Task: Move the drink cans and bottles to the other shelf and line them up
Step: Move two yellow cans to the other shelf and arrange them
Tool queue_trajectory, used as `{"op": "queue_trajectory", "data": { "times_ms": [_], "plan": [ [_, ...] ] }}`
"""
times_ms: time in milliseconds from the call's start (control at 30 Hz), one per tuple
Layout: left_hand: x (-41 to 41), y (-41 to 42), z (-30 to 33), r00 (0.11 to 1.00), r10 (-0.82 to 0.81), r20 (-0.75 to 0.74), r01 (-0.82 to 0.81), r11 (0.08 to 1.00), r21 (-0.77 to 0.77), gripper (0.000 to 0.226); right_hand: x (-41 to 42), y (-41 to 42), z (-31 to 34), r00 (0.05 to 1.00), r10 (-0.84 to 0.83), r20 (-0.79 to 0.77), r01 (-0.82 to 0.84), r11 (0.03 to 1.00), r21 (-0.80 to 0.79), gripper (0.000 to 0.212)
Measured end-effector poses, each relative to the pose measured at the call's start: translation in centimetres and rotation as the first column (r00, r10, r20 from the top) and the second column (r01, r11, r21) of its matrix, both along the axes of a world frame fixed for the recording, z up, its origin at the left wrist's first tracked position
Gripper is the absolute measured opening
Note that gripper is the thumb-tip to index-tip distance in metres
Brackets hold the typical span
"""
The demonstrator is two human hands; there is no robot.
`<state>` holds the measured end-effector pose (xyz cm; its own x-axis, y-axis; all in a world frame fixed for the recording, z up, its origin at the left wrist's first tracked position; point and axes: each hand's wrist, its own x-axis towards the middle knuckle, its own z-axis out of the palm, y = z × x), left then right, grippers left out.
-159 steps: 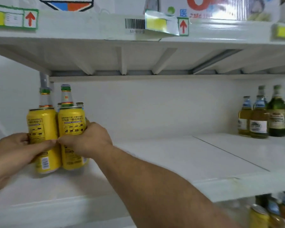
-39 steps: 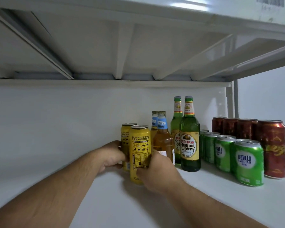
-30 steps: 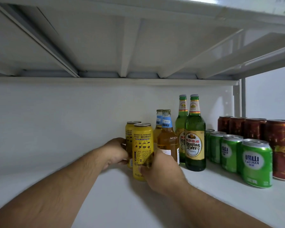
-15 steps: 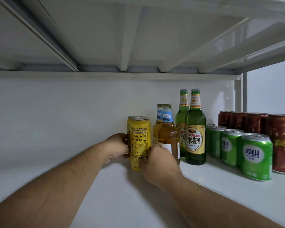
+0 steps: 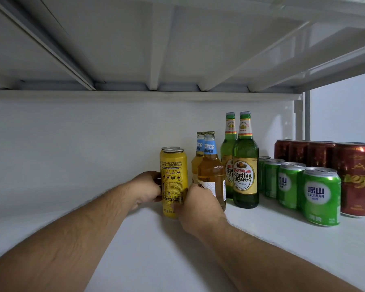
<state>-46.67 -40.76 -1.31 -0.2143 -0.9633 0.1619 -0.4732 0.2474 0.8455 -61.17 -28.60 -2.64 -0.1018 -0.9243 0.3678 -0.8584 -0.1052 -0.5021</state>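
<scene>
L hand (image 5: 146, 189) gripping rear yellow can (image 5: 167, 149), R hand (image 5: 195, 204) wrapping fingers low round front yellow can (image 5: 174, 182), prob. squaring the pair front-to-back. Both cans standing on shelf (image 5: 261, 245), just left of amber bottles (image 5: 211, 175), extending rows w/ green bottles (image 5: 245, 165), green cans (image 5: 321, 197), red cans (image 5: 354, 178).

Shelf (image 5: 261, 260): 2 tall cans (image 5: 174, 182) leftmost, one behind other; bottles (image 5: 246, 165) right of them; short cans (image 5: 321, 197) farther right.
</scene>
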Motion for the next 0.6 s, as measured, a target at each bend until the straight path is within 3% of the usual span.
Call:
{"op": "queue_trajectory", "data": {
  "times_ms": [133,267,367,600],
  "plan": [
    [0.4,-0.4,-0.2,0.997,0.027,0.075,-0.028,1.0,0.013,0.042,-0.1,0.1,0.1,1.0,0.012,0.028,-0.012,1.0,0.017,0.028],
    [0.6,0.7,0.7,0.945,0.095,0.314,-0.098,0.995,-0.006,0.065,-0.3,0.8,0.5,0.999,0.042,0.032,-0.043,0.999,0.028,0.024],
    [0.6,3.7,2.2,0.808,0.189,0.559,-0.16,0.982,-0.101,0.077,-0.5,1.5,0.9,0.997,0.071,0.015,-0.072,0.996,0.057,0.023],
    [2.3,9.7,2.8,0.576,0.315,0.754,-0.235,0.947,-0.217,0.078,-1.1,5.0,2.7,0.941,0.119,-0.317,-0.104,0.993,0.063,0.03]
  ]
}}
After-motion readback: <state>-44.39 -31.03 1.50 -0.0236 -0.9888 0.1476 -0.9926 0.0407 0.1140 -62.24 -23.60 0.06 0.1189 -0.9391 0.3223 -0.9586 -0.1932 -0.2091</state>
